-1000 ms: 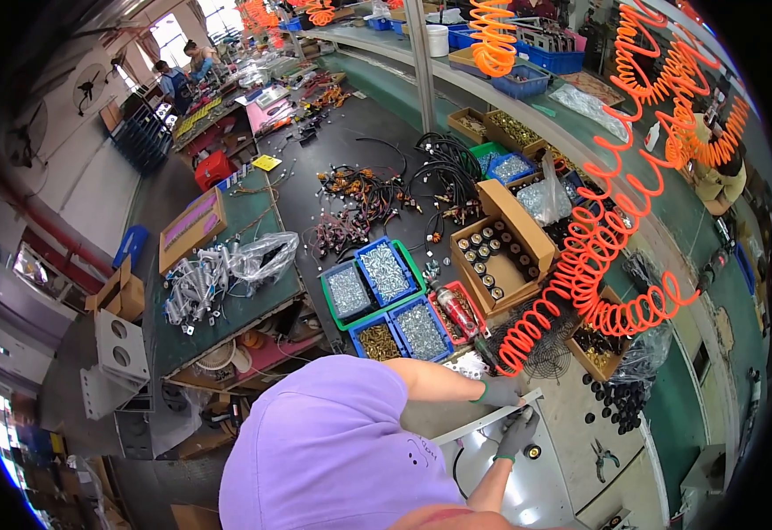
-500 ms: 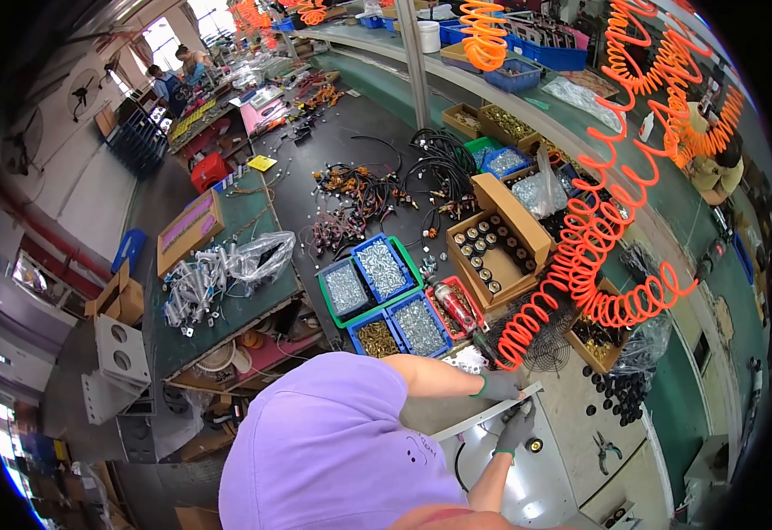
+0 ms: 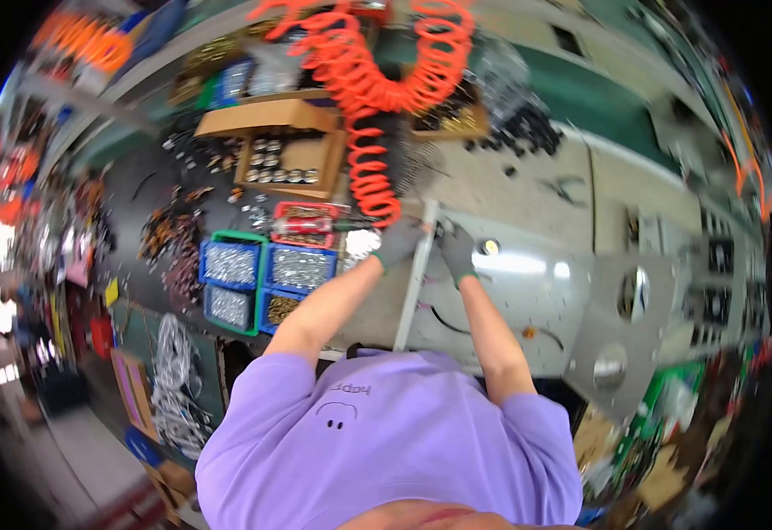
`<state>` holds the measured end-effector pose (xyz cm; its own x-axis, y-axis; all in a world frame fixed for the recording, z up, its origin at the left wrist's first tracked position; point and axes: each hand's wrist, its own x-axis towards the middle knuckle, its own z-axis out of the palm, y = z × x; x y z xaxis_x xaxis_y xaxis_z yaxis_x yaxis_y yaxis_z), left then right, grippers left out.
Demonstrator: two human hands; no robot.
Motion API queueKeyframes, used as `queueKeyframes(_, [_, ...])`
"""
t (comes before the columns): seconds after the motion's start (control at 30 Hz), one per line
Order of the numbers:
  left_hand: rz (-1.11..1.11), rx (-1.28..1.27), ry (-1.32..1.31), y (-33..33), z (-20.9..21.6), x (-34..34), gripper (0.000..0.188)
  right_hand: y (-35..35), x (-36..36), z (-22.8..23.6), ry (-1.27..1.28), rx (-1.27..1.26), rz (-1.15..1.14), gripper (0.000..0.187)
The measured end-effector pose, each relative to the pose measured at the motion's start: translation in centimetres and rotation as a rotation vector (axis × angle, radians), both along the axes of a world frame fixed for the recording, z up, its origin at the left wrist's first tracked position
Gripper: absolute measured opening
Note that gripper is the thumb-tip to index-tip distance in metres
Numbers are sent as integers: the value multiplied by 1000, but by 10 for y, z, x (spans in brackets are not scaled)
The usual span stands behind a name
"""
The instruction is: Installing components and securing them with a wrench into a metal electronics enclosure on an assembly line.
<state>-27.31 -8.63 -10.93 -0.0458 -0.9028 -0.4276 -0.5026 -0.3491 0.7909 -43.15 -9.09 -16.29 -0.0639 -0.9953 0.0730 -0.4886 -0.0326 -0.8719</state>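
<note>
A grey sheet-metal panel [image 3: 514, 296] with a raised pale flange [image 3: 415, 276] lies in front of me. My gloved left hand [image 3: 398, 240] is at the outer side of the flange's far end, its fingers bent against it. From the inner side my gloved right hand [image 3: 456, 249] meets it, fingers pinched close to the flange. A small dark part seems to be between the fingertips, too blurred to name. A round black-and-brass piece [image 3: 489, 247] rests on the panel near my right hand. A dark cable [image 3: 446, 322] also lies there.
Left of my hands are a red tray [image 3: 305, 208], blue bins of screws [image 3: 300, 269] and a cardboard box [image 3: 333, 168] of round parts. An orange coiled air hose [image 3: 370, 168] hangs close by. Pliers [image 3: 565, 190] lie beyond the panel; a plate with round holes [image 3: 624, 331] is at right.
My view has swung right and turned, bringing the panel and both forearms fully into sight. Both hands stay at the flange's far end.
</note>
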Motion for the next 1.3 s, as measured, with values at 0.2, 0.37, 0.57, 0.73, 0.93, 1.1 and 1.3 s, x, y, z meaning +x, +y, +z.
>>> queueKeyframes(0.2, [73,1,131,5,5,-2,40,15,-17,58,-493,812,-9,43])
queueKeyframes(0.37, [84,-62,165,8,-5,-4,38,25,-24,43,-890,610,-112,39])
queueKeyframes(0.57, [105,-42,189,10,12,-3,41,31,-25,93,-730,575,-12,36])
queueKeyframes(0.73, [128,-49,111,12,9,-4,44,33,-66,114,496,24,-182,47])
queueKeyframes(0.93, [276,-101,-153,22,20,-23,42,33,-96,76,255,358,16,60])
queueKeyframes(1.1, [-2,-461,-221,66,95,-57,28,62,-73,120,123,217,42,53])
queueKeyframes(1.3, [-175,-566,-24,83,100,-87,21,85,-59,126,-43,78,-73,46])
